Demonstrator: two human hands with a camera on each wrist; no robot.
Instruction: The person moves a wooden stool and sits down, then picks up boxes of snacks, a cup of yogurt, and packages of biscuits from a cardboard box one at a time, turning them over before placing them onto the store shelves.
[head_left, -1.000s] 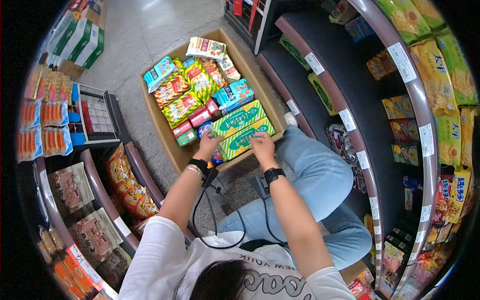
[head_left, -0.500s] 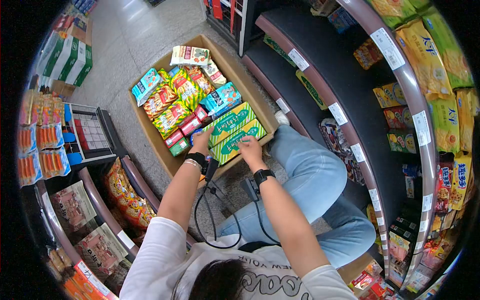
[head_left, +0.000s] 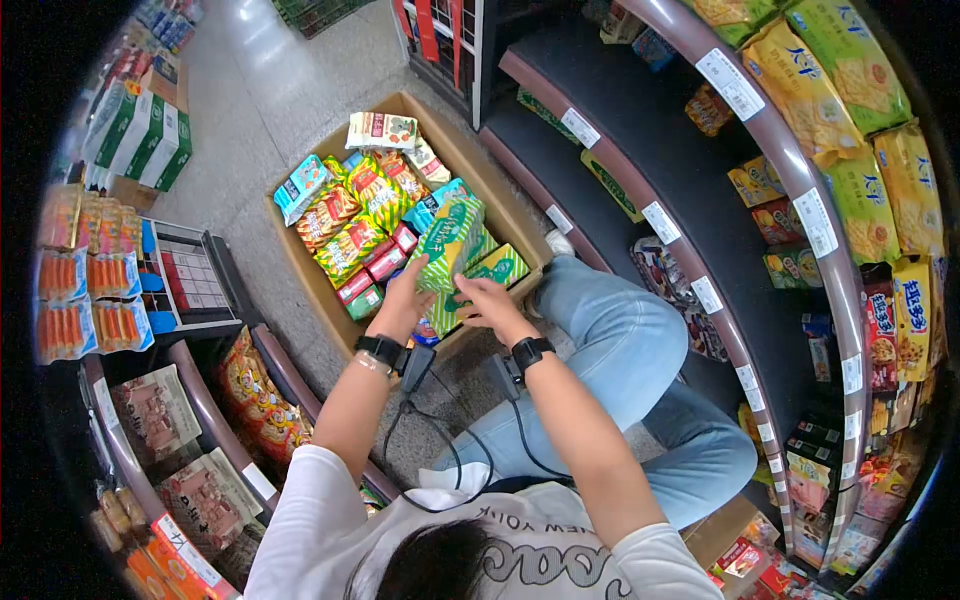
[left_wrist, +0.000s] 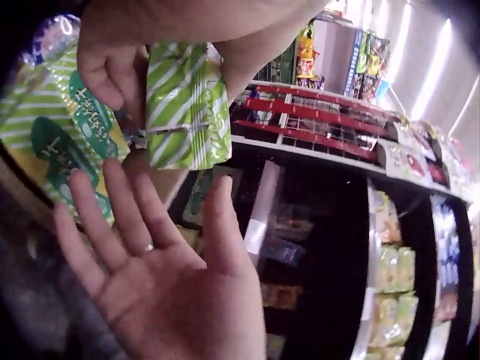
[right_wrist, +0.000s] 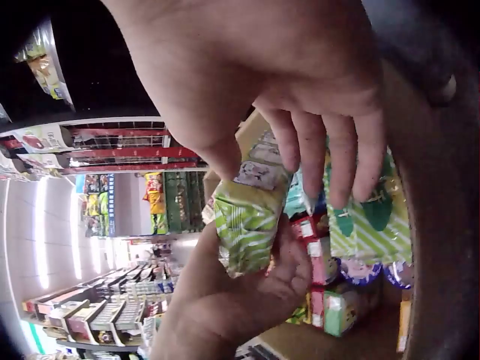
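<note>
An open cardboard box (head_left: 312, 268) on the floor holds several snack packs. My right hand (head_left: 485, 300) pinches one end of a long green-striped pack (head_left: 450, 238) and has raised it steeply out of the box. In the right wrist view the right hand (right_wrist: 262, 161) has thumb and forefinger on the green-striped pack (right_wrist: 247, 221). My left hand (head_left: 408, 290) is flat against its near side; in the left wrist view the left hand (left_wrist: 150, 277) shows straight fingers just below the green-striped pack (left_wrist: 187, 105). A second matching pack (head_left: 497, 268) lies flat in the box.
Curved shelves (head_left: 700, 290) with biscuit and snack packs stand on the right, my jeans-clad knee (head_left: 610, 330) beside them. More shelves (head_left: 215, 400) with bagged snacks are on the left. Green-and-white cartons (head_left: 140, 125) sit on the grey floor (head_left: 250, 90) at upper left.
The green-striped pack lay flat in the box with both hands on it; now one end is lifted and it stands tilted up between the hands.
</note>
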